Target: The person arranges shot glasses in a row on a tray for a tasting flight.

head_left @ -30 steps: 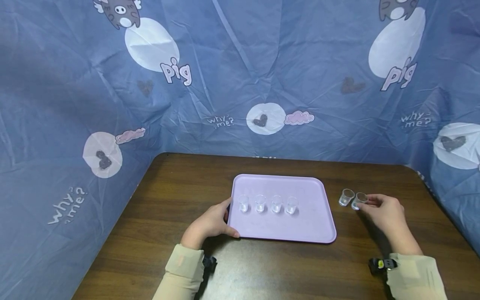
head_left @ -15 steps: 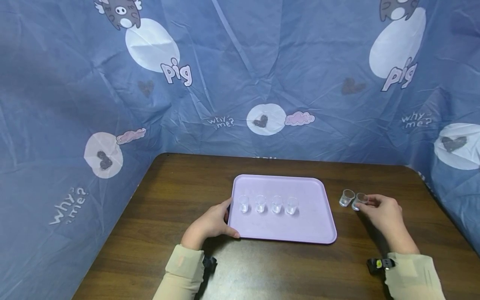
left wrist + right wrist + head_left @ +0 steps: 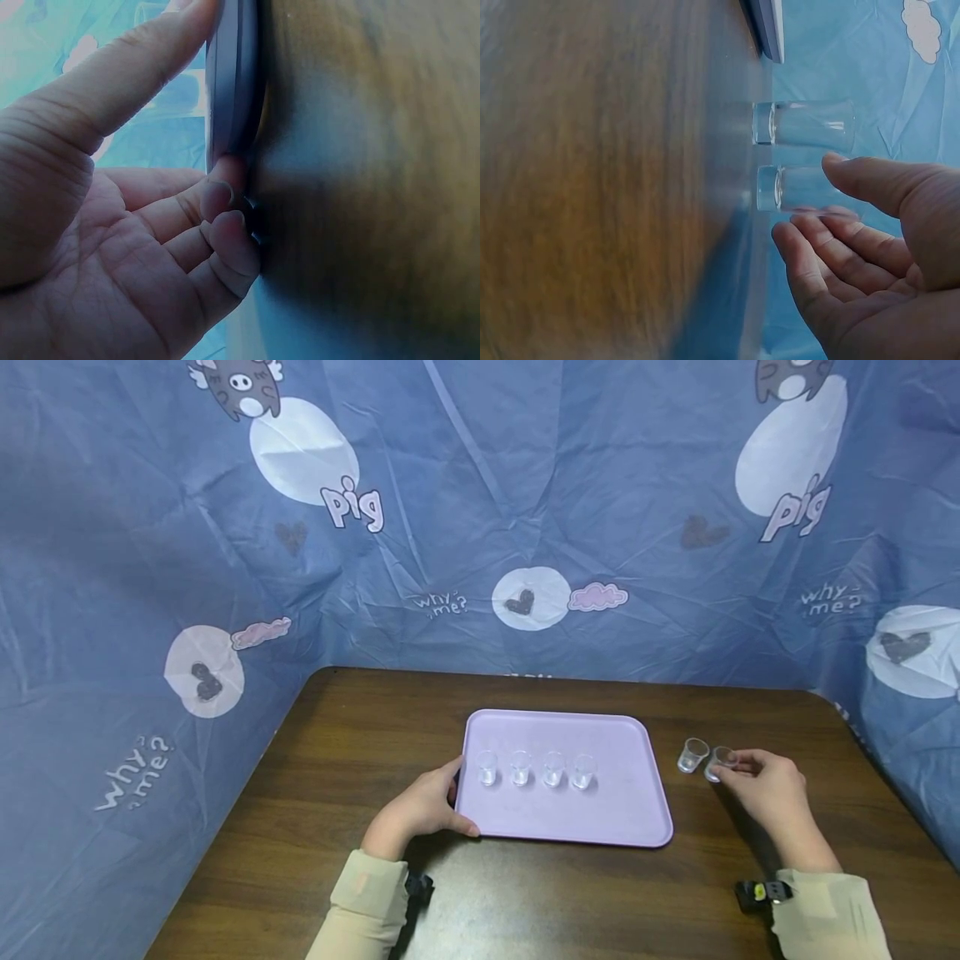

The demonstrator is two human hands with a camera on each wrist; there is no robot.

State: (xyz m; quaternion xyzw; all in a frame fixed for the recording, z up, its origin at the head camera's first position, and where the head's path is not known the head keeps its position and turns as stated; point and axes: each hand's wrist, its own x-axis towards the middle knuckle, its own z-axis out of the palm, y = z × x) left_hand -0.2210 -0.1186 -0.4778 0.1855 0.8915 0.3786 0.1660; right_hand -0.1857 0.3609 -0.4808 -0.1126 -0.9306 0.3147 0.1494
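Note:
A lilac tray lies on the brown table, and a row of several small clear cups stands on it. My left hand grips the tray's left edge, thumb on top and fingers curled against the rim. Two more clear cups stand on the table to the right of the tray. My right hand pinches the nearer cup at its rim between thumb and fingers; it still stands on the table. The other cup is beside it, untouched.
The wooden table has rounded far corners. A blue printed cloth hangs close round its back and both sides. The tray's right edge is a short way from the two loose cups.

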